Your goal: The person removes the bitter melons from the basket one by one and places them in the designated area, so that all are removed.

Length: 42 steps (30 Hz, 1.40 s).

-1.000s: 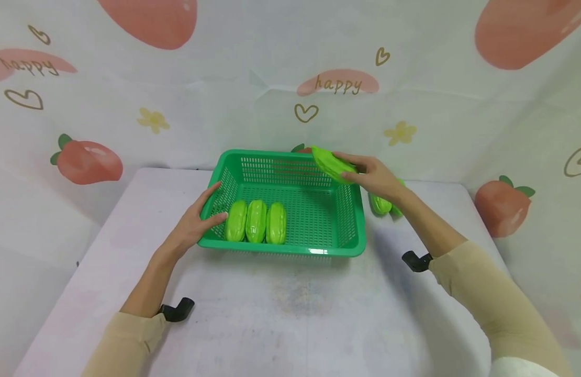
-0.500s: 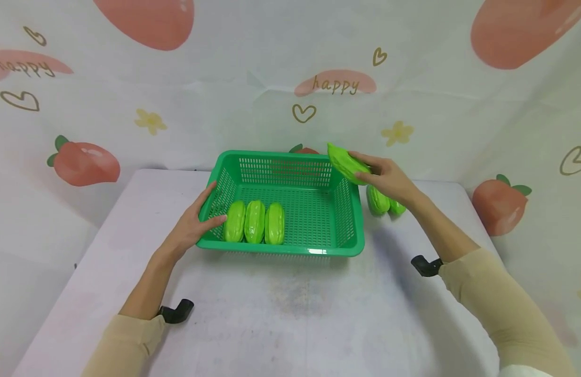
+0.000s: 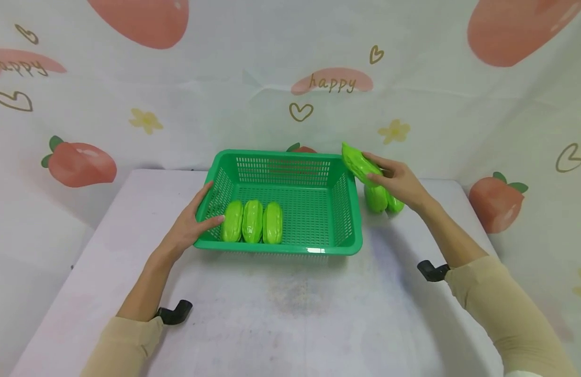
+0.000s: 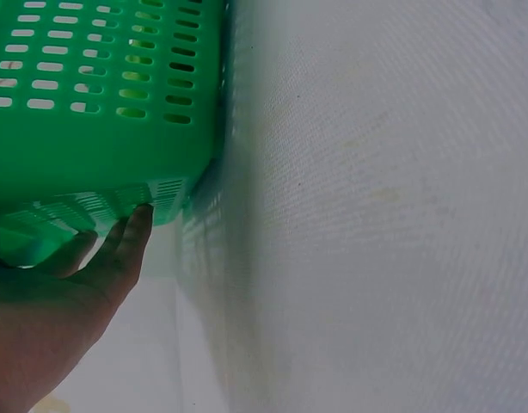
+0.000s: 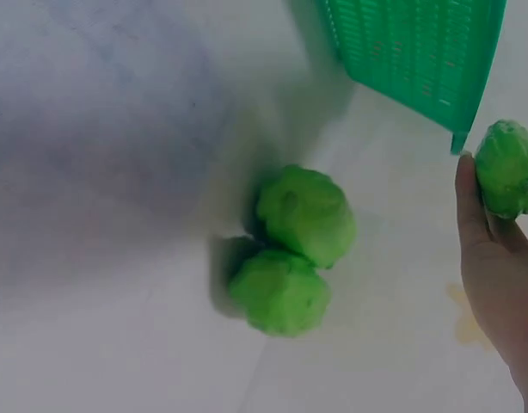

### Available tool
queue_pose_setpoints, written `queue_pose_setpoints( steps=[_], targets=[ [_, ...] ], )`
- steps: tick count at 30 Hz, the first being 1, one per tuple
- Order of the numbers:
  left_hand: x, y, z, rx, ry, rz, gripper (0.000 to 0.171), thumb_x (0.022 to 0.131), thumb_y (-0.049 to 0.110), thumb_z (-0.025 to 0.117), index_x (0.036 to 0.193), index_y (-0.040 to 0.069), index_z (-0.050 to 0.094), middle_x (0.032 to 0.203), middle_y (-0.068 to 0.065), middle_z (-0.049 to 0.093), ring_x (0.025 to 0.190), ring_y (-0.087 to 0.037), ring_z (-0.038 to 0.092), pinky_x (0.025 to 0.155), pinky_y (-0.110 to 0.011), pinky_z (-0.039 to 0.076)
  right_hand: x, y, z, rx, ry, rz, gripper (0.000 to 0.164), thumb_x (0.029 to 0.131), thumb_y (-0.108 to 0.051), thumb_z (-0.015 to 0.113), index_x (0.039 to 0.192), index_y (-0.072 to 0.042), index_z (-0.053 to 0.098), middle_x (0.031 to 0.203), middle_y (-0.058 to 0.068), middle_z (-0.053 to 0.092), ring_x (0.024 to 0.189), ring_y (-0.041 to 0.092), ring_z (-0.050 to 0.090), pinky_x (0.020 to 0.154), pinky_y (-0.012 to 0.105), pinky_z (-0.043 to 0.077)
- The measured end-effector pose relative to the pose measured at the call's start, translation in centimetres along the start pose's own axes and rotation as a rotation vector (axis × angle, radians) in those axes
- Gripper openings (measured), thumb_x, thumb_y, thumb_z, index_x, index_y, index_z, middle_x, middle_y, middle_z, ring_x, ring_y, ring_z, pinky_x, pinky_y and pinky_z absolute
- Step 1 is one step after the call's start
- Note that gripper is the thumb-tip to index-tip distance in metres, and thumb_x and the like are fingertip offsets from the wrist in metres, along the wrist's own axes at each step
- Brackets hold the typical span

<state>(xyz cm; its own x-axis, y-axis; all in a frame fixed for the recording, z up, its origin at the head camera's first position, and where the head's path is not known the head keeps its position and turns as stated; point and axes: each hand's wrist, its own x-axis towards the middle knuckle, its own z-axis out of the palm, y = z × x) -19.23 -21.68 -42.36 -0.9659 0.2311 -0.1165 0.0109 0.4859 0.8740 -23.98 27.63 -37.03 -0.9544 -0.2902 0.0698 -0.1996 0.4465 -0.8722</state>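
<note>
My left hand (image 3: 184,228) holds the left rim of a green plastic basket (image 3: 271,250), its thumb over the inside. In the left wrist view, fingers (image 4: 131,241) lie along the basket's outer wall. Three glossy light-green bitter melons (image 3: 253,222) lie side by side inside, at the basket's left front. My right hand (image 3: 398,180) grips another bitter melon (image 3: 360,163), tilted and raised at the basket's back right corner. Two more bitter melons (image 5: 305,215) lie against each other on the table right of the basket, partly behind the held one in the head view.
The white table (image 3: 290,314) extends in front of the basket and to both sides. Behind it hangs a pale cloth (image 3: 253,104) printed with fruit, flowers and hearts. Black wrist mounts (image 3: 434,271) stick out from both forearms.
My right hand has moved to the right with the bitter melon, from over the basket's right part to its back right edge. The left hand keeps its place on the basket.
</note>
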Motion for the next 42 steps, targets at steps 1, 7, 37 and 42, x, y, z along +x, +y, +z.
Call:
queue_pose_setpoints(
  steps=[1, 7, 37, 42],
  targets=[
    [0.1, 0.0, 0.0, -0.002, -0.001, 0.001, 0.093, 0.093, 0.033, 0.067, 0.160, 0.039, 0.004, 0.166, -0.011, 0.009, 0.147, -0.041, 0.015, 0.109, -0.070, 0.019, -0.1, 0.2, -0.1, -0.003, 0.007, 0.005, 0.054, 0.100, -0.020, 0.062, 0.151, -0.019, 0.045, 0.155, 0.007, 0.041, 0.132, 0.035, 0.048, 0.085, 0.016, 0.049],
    [0.1, -0.1, 0.1, -0.019, -0.004, 0.008, 0.094, 0.092, 0.031, 0.068, 0.160, 0.039, 0.004, 0.166, -0.010, 0.008, 0.148, -0.040, 0.013, 0.110, -0.070, 0.017, -1.0, 1.2, -0.8, -0.010, 0.048, 0.060, 0.055, 0.099, -0.023, 0.063, 0.151, -0.022, 0.046, 0.154, 0.006, 0.043, 0.128, 0.031, 0.052, 0.087, 0.016, 0.047],
    [-0.2, 0.1, 0.1, -0.034, 0.004, 0.021, 0.094, 0.093, 0.028, 0.067, 0.159, 0.040, 0.003, 0.166, -0.008, 0.007, 0.150, -0.037, 0.010, 0.112, -0.068, 0.014, -4.4, 4.9, -3.6, -0.067, 0.225, 0.157, 0.058, 0.100, -0.024, 0.062, 0.153, -0.019, 0.041, 0.156, 0.014, 0.036, 0.128, 0.034, 0.050, 0.080, 0.010, 0.047],
    [-0.2, 0.0, 0.1, -0.027, 0.006, 0.023, 0.094, 0.092, 0.028, 0.067, 0.159, 0.039, 0.003, 0.166, -0.008, 0.008, 0.150, -0.037, 0.009, 0.112, -0.068, 0.014, -5.0, 6.1, -4.0, -0.117, 0.307, 0.171, 0.058, 0.099, -0.027, 0.062, 0.152, -0.019, 0.042, 0.153, 0.016, 0.041, 0.120, 0.018, 0.056, 0.078, 0.008, 0.046]
  ],
)
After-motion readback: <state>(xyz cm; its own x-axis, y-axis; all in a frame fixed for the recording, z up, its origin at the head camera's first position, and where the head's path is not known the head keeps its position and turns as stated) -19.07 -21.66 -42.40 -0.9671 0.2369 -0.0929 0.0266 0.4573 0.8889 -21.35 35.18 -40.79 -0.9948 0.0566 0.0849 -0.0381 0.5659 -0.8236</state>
